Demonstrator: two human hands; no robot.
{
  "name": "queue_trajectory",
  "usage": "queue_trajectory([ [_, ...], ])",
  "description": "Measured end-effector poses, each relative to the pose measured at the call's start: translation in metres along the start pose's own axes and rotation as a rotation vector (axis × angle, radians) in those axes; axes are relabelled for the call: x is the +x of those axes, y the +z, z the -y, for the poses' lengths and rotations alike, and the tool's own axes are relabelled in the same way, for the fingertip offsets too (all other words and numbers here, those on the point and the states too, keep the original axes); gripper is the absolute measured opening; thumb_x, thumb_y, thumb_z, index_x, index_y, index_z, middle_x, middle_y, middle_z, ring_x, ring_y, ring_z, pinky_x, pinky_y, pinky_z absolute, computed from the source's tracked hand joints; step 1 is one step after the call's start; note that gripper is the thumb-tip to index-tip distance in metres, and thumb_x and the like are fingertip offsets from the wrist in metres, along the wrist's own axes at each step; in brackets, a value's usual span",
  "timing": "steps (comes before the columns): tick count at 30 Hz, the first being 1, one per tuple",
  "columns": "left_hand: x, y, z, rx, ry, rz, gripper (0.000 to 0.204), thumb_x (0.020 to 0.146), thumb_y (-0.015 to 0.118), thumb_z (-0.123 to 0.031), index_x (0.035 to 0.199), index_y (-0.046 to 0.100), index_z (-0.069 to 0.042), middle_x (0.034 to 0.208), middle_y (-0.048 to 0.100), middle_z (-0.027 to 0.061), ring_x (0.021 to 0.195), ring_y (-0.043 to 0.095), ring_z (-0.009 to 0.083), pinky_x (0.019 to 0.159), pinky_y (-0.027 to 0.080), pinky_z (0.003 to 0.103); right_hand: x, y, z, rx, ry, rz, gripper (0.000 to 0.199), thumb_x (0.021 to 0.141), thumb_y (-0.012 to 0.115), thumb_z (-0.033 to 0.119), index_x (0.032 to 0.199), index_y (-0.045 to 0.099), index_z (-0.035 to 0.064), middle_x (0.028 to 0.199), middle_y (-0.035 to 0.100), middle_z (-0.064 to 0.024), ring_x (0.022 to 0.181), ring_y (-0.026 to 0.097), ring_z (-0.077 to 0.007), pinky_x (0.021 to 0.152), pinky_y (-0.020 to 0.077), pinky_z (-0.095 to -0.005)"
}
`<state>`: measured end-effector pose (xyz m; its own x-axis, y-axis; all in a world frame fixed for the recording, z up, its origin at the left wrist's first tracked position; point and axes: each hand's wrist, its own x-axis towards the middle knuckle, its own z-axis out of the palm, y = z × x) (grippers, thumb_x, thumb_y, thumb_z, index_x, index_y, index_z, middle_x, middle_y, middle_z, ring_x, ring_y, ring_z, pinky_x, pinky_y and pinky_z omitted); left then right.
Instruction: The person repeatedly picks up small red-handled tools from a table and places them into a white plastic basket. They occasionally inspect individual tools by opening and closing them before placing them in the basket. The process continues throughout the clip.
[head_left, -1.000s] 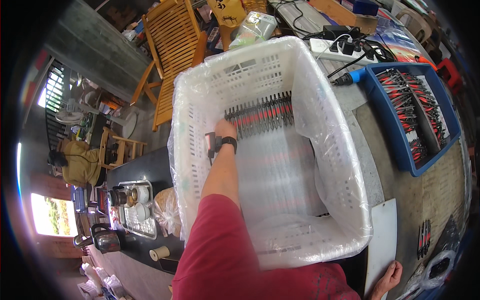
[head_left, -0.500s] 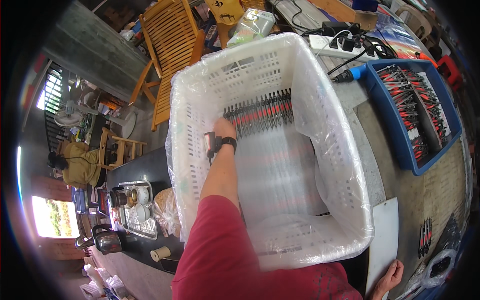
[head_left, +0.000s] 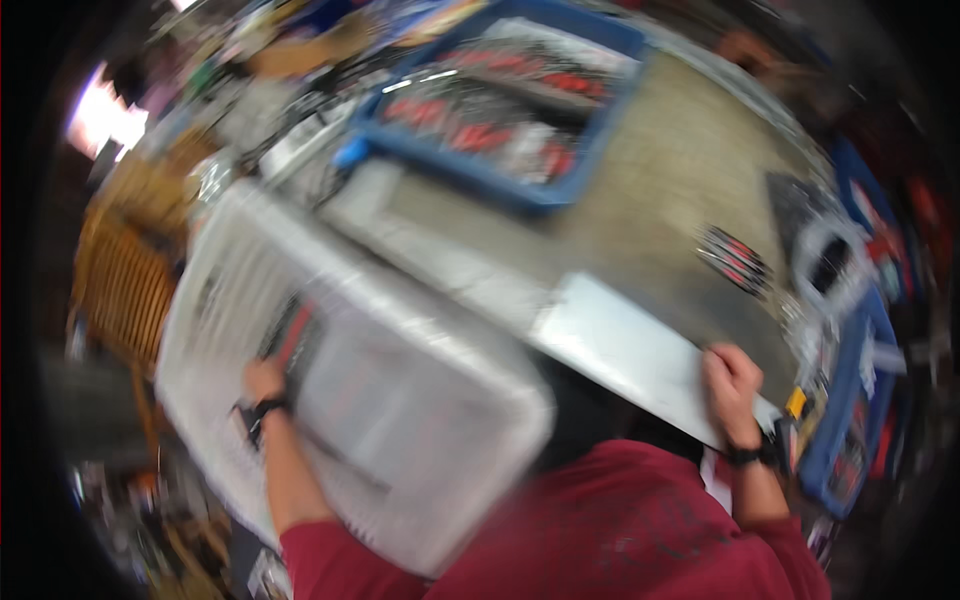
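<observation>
My left hand (head_left: 265, 380) is inside a white plastic basket (head_left: 350, 240) with a clear plastic liner. It sits beside a row of slim black-and-red pen-like pieces (head_left: 296, 340), laid on a pale translucent sheet (head_left: 365, 400). Blur hides its fingers. My right hand (head_left: 733, 388) has curled fingers and rests at the right end of a white board (head_left: 620, 345); anything inside it is hidden. Beyond that hand, a small group of the same black-and-red pieces (head_left: 735, 262) lies on the worktable (head_left: 690, 150).
A blue divided tray (head_left: 545, 195) holding many black-and-red pieces stands at the back. Clear plastic wrapping (head_left: 830, 260) lies at the table's right. Another blue bin (head_left: 830, 470) is at the far right. A wooden slatted chair (head_left: 125, 270) stands left of the basket.
The view has swung to the right, so the basket now appears lower left and the blue tray at top centre. My left hand stays in the basket; more of my right arm shows.
</observation>
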<state>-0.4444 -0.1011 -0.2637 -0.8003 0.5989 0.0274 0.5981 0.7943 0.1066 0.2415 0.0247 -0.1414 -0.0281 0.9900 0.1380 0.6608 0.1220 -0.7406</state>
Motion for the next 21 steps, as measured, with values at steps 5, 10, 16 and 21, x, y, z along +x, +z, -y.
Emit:
queue_trajectory([
  [5,0.016,-0.051,-0.046,-0.306,0.079,-0.136,0.036,0.078,0.054,-0.029,0.070,0.062,0.005,0.058,0.057,0.0155,0.054,0.054,0.0236,0.056,0.040,0.038,0.031,-0.038,-0.020,-0.026,-0.070,-0.236,0.011,0.084,0.057,0.007,0.086,0.060,-0.0027,0.070,0.056,-0.0068,0.062,0.050,-0.0120,0.056,0.0404,-0.0254],
  [10,0.013,-0.112,-0.081,-0.808,0.098,-0.159,0.033,0.085,0.060,-0.031,0.069,0.058,-0.003,0.058,0.049,-0.0002,0.053,0.043,0.0095,0.050,0.034,0.026,0.066,-0.067,-0.038,-0.109,-0.115,-0.315,0.013,0.083,0.057,0.009,0.089,0.061,-0.0019,0.076,0.057,-0.0126,0.068,0.054,-0.0241,0.062,0.0430,-0.0318],
  [16,-0.048,-0.189,-0.165,-1.134,0.219,-0.151,0.025,0.089,0.058,-0.024,0.070,0.054,-0.008,0.059,0.044,-0.0068,0.049,0.033,0.0002,0.044,0.022,0.017,0.081,-0.050,-0.060,-0.347,-0.164,-0.280,0.013,0.078,0.060,0.011,0.086,0.058,0.0005,0.083,0.058,-0.0157,0.080,0.056,-0.0340,0.071,0.0443,-0.0420],
  [21,-0.097,-0.231,-0.224,-1.205,0.433,-0.078,0.022,0.090,0.056,-0.021,0.072,0.055,-0.009,0.059,0.044,-0.0082,0.048,0.029,-0.0020,0.043,0.019,0.015,0.087,-0.044,-0.068,-0.217,-0.135,-0.351,0.015,0.078,0.062,0.012,0.089,0.056,0.0038,0.087,0.057,-0.0141,0.087,0.054,-0.0337,0.075,0.0428,-0.0418],
])
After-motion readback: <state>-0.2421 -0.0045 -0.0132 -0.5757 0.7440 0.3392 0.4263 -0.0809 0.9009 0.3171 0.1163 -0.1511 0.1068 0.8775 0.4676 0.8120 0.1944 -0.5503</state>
